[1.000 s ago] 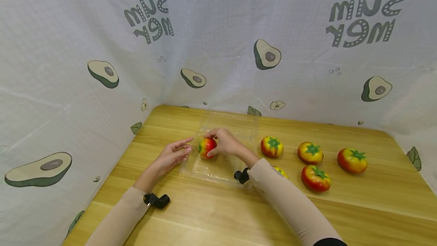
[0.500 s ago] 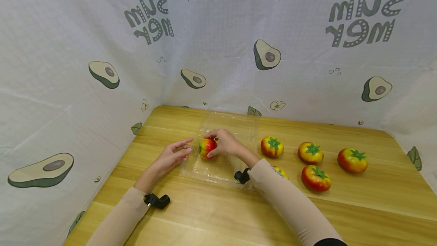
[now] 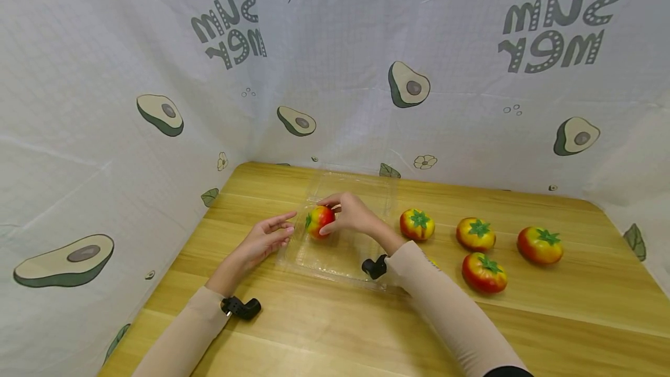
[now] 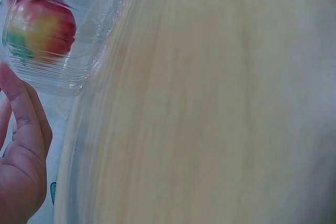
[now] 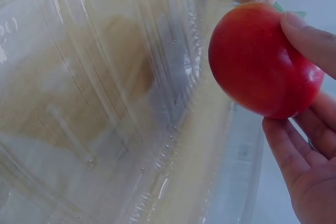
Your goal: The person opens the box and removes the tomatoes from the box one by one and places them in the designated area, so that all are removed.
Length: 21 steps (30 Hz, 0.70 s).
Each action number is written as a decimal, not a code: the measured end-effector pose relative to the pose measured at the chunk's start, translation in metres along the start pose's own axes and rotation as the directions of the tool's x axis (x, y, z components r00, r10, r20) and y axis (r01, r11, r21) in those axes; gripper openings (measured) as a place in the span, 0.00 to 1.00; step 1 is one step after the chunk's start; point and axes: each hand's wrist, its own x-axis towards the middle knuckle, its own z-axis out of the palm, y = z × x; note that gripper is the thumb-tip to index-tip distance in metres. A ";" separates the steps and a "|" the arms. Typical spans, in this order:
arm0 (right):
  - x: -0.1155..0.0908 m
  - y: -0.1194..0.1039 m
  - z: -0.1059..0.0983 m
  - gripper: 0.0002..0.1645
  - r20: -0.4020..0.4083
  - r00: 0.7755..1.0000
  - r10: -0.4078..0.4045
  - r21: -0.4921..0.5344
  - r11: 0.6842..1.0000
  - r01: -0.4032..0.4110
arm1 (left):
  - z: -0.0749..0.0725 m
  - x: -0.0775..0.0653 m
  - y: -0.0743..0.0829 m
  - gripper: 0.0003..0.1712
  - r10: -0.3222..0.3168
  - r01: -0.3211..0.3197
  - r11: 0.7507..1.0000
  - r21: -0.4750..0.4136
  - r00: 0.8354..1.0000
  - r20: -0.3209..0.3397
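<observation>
A red-and-yellow tomato [image 3: 319, 223] with a green calyx is at the left end of the clear plastic box [image 3: 324, 265]. My right hand [image 3: 354, 215] holds it between thumb and fingertips, its calyx turned to the left. In the right wrist view the red underside of the tomato [image 5: 257, 61] shows, with the thumb above and the fingers below. My left hand [image 3: 263, 239] is beside the box's left wall, fingers loosely extended and holding nothing. Through the box wall, the left wrist view shows the tomato [image 4: 44, 30].
The box's hinged lid [image 3: 356, 188] lies folded back toward the curtain [image 3: 335, 74]. Right of the box stand several more tomatoes, among them a near one [image 3: 484, 273] and a far right one [image 3: 540, 245]. One is mostly covered by the right sleeve [image 3: 445, 301]. All rest on a wooden table [image 3: 314, 330].
My right hand has shifted slightly up and to the right with the tomato in its grip. The left hand stays where it was.
</observation>
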 end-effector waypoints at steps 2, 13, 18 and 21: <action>-0.001 0.000 -0.002 0.36 -0.005 1.000 0.001 0.017 1.000 -0.001 | 0.000 0.000 0.000 0.30 -0.001 0.001 1.000 0.000 1.000 0.001; -0.011 0.003 -0.012 0.37 -0.021 1.000 0.014 0.105 0.994 -0.012 | 0.001 -0.001 0.001 0.31 0.013 -0.012 1.000 -0.006 1.000 0.015; -0.017 0.002 -0.017 0.37 -0.034 0.999 0.027 0.124 0.992 -0.023 | -0.001 -0.001 0.000 0.33 0.028 -0.028 1.000 -0.002 0.999 0.036; -0.020 0.001 -0.021 0.38 -0.035 0.999 0.039 0.129 0.991 -0.034 | -0.001 -0.002 0.000 0.33 0.026 -0.026 1.000 -0.001 0.999 0.033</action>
